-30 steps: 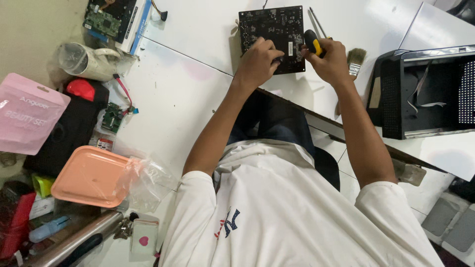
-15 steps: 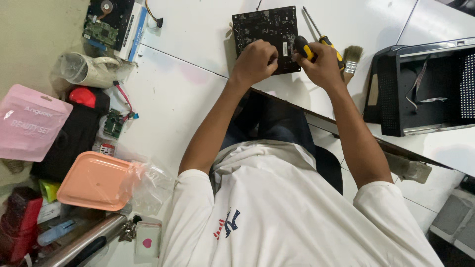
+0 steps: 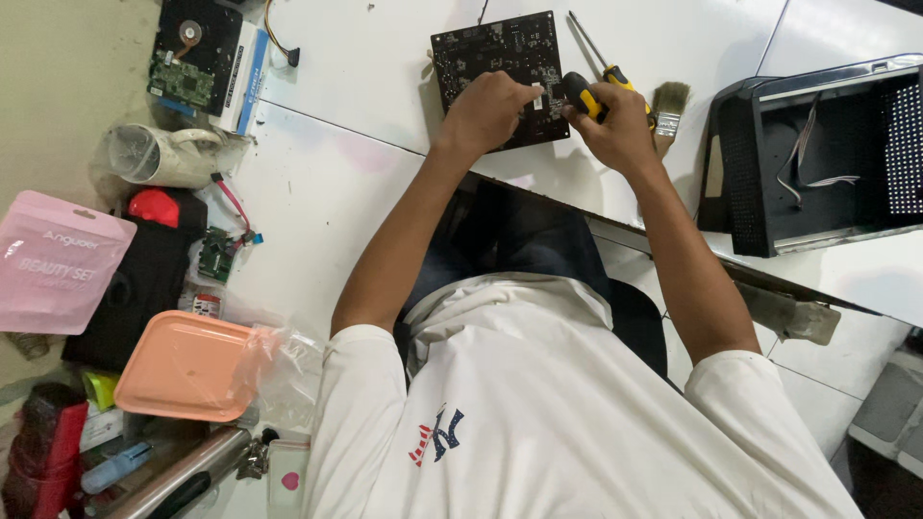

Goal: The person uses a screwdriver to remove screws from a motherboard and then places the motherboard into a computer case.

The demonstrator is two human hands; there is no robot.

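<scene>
A dark square circuit board [image 3: 481, 53] lies on the white table [image 3: 365, 58] in front of me. My left hand [image 3: 490, 108] rests on the board's near right part, its fingers pinched on a small white part [image 3: 536, 91]. My right hand [image 3: 620, 125] grips a black-and-yellow screwdriver [image 3: 580, 94], whose handle end points toward the left hand's fingertips. The tip is hidden between the hands. A second long screwdriver [image 3: 591, 46] lies on the table just beyond my right hand.
A paintbrush [image 3: 668, 104] lies right of my right hand. An open black computer case [image 3: 817, 154] stands at the far right. At the left are a hard drive with a green board [image 3: 192, 53], a small green board [image 3: 216, 255], an orange tray [image 3: 178, 365] and a pink pouch [image 3: 58, 264].
My hands have drawn closer together over the board's right edge. The screwdriver handle now leans toward my left hand. The view has shifted slightly.
</scene>
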